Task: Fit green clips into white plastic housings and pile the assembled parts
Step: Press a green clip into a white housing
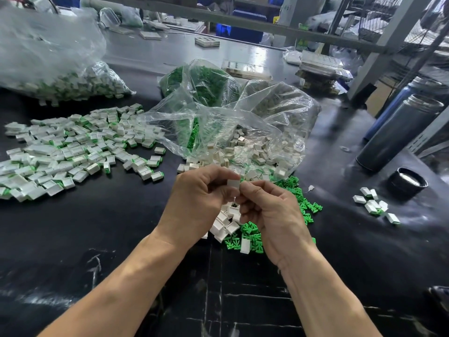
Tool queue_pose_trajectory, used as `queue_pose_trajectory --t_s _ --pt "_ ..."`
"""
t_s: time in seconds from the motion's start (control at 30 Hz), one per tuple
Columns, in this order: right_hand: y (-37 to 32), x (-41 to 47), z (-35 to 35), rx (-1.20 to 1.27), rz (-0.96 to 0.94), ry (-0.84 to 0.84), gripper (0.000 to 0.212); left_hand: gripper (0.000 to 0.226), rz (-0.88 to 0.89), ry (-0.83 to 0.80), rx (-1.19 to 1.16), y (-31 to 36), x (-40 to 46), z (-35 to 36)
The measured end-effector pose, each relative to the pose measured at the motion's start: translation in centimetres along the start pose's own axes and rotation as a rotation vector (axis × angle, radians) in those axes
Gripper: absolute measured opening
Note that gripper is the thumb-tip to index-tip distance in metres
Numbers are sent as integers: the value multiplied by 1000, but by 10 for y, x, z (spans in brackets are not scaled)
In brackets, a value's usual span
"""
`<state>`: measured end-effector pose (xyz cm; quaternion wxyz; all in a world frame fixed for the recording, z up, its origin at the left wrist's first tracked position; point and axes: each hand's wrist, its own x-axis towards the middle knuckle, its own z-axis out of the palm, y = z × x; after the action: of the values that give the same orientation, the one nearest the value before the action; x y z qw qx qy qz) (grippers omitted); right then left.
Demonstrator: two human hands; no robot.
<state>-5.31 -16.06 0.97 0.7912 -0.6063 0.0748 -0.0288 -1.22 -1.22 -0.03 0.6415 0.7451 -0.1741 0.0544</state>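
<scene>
My left hand (196,203) pinches a small white plastic housing (233,184) above the table's middle. My right hand (269,210) meets it from the right, its thumb and finger pinched at the housing's edge, where a sliver of a green clip (242,180) shows. Under my hands lie loose white housings (227,222) and loose green clips (252,235). A wide pile of assembled white-and-green parts (73,147) spreads over the left of the black table (109,227).
An open clear bag (243,132) spills white housings behind my hands, and a bag of green clips (199,81) sits further back. A full bag of parts (48,59) lies far left. Right: a small group of parts (375,205), a black lid (407,183), dark flasks (398,132).
</scene>
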Motion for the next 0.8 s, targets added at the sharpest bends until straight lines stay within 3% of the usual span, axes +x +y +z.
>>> queue_pose_trajectory --t_s 0.1,0.3,0.6,0.8 --pt "-5 2 -9 -55 43 -47 8 24 -4 -52 -5 -1 3 -2" --pt "-8 3 -13 -132 59 -73 20 25 24 -72 -1 -1 0 -4" --pt "-12 3 -15 -166 87 -79 10 25 48 -120 23 -3 4 -5" --pt "-16 3 -15 -224 89 -54 25 24 45 -172 -17 -5 5 -6"
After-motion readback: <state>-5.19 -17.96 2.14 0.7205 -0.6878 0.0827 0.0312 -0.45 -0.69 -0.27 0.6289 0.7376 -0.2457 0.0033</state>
